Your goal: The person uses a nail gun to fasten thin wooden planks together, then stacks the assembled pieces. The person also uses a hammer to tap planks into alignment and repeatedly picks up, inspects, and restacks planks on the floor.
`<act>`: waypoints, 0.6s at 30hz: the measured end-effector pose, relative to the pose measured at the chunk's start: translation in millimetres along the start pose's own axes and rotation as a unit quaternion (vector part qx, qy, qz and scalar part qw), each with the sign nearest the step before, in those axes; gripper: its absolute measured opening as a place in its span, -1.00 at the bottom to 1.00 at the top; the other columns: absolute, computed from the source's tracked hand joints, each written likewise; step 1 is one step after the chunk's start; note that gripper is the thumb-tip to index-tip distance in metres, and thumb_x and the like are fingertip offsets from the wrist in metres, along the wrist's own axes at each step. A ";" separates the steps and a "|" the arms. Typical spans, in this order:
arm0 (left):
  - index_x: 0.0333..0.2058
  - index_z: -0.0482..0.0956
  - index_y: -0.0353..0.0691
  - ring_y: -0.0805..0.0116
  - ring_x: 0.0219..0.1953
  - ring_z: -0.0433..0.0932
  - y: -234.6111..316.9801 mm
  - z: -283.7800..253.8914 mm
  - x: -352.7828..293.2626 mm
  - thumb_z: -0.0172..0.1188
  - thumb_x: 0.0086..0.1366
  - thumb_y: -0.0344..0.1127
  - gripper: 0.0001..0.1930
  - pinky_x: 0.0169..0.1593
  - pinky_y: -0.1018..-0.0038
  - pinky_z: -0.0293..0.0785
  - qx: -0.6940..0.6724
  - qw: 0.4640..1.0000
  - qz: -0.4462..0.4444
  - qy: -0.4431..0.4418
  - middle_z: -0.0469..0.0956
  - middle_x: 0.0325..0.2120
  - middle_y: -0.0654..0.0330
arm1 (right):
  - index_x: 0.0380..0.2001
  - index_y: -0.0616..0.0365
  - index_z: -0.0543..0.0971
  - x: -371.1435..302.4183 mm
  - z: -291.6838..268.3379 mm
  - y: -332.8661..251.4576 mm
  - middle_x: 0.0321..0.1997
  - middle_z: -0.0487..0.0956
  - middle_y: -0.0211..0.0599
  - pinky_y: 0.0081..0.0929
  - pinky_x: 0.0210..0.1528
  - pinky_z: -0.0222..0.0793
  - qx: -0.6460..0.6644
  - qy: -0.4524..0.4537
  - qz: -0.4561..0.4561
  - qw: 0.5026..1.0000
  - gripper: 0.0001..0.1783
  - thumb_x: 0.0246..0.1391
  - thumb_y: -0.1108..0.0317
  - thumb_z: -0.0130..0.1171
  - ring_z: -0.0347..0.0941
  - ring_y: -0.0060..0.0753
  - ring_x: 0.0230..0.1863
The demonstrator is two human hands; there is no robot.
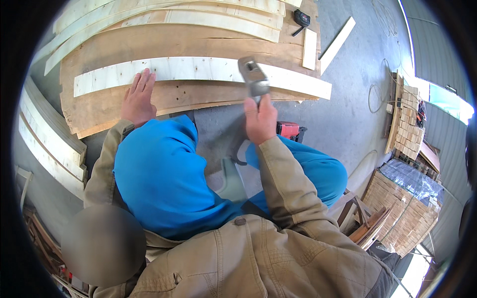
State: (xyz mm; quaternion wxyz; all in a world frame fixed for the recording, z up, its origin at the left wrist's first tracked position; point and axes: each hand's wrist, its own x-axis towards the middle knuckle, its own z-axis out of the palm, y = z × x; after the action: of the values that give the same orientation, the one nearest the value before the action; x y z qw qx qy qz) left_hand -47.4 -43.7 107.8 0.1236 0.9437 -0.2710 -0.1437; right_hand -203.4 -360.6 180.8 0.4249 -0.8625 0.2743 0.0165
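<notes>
A long pale plank (189,69) with small dark spots along it lies across a brown wooden board (189,94) in front of me. My left hand (140,99) rests toward its left part, fingers stretched out and their tips on the plank. Closed around a grey metal tool (254,75) is my right hand (261,119), just right of the plank's middle. The tool's blocky head overlaps the plank in view; blur hides its exact kind and whether it touches the wood. Close to my right wrist, a red and black power tool (288,130) stands on the floor.
More pale strips (218,19) lie at the board's far side. A black tape measure (301,18) and a short wood piece (309,48) sit far right, beside a leaning slat (338,44). Stacked planks (52,139) stand left; bundled wood blocks (402,198) stand right.
</notes>
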 end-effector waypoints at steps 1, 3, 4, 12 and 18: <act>0.45 0.22 -0.12 0.03 0.56 0.02 1.0 -1.5 -0.4 0.15 0.05 -0.55 -0.11 0.48 0.11 0.14 0.000 1.000 -0.004 -0.005 0.08 0.53 0.11 | -0.27 0.26 0.46 2.6 5.8 3.2 -0.34 0.61 0.26 0.14 -0.19 0.41 -0.041 -0.012 0.007 0.999 -0.55 0.36 0.01 0.14 0.55 0.44 -0.25; 0.45 0.22 -0.12 0.03 0.56 0.02 2.4 -3.2 -0.4 0.14 0.05 -0.55 -0.11 0.49 0.12 0.14 -0.001 1.000 -0.007 -0.013 0.08 0.52 0.11 | -0.26 0.25 0.48 10.4 14.4 9.8 -0.34 0.61 0.29 0.18 -0.15 0.39 -0.156 -0.067 0.073 0.983 -0.50 0.36 -0.07 0.09 0.54 0.46 -0.23; 0.45 0.23 -0.12 0.03 0.56 0.02 2.8 -3.1 0.5 0.14 0.05 -0.55 -0.11 0.49 0.12 0.14 -0.001 1.000 -0.008 -0.013 0.08 0.52 0.11 | -0.27 0.26 0.47 10.9 16.0 12.1 -0.35 0.60 0.30 0.19 -0.15 0.39 -0.150 -0.065 0.081 0.983 -0.48 0.37 -0.09 0.08 0.53 0.46 -0.22; 0.44 0.24 -0.11 0.03 0.56 0.02 -3.1 6.7 -0.8 0.14 0.05 -0.54 -0.13 0.49 0.11 0.15 -0.008 1.000 0.008 0.016 0.08 0.52 0.12 | -0.32 0.28 0.46 3.6 -3.3 7.8 -0.36 0.60 0.29 0.19 -0.16 0.37 -0.017 -0.030 0.065 0.997 -0.44 0.37 -0.12 0.09 0.53 0.46 -0.22; 0.44 0.23 -0.12 0.02 0.56 0.00 1.1 -1.5 -1.1 0.14 0.06 -0.53 -0.12 0.49 0.12 0.15 -0.010 1.000 -0.012 -0.017 0.06 0.53 0.13 | -0.36 0.29 0.49 11.1 14.5 22.8 -0.45 0.62 0.02 -0.14 -0.28 0.44 -0.150 -0.023 0.051 0.987 -0.48 0.31 -0.06 0.18 0.57 -0.04 -0.39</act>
State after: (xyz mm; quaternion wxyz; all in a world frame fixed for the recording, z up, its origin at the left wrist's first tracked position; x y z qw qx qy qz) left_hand -48.3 -43.7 109.8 0.1267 0.9431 -0.2601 -0.1637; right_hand -202.2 -366.1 152.2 0.2956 -0.9007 0.3025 0.0995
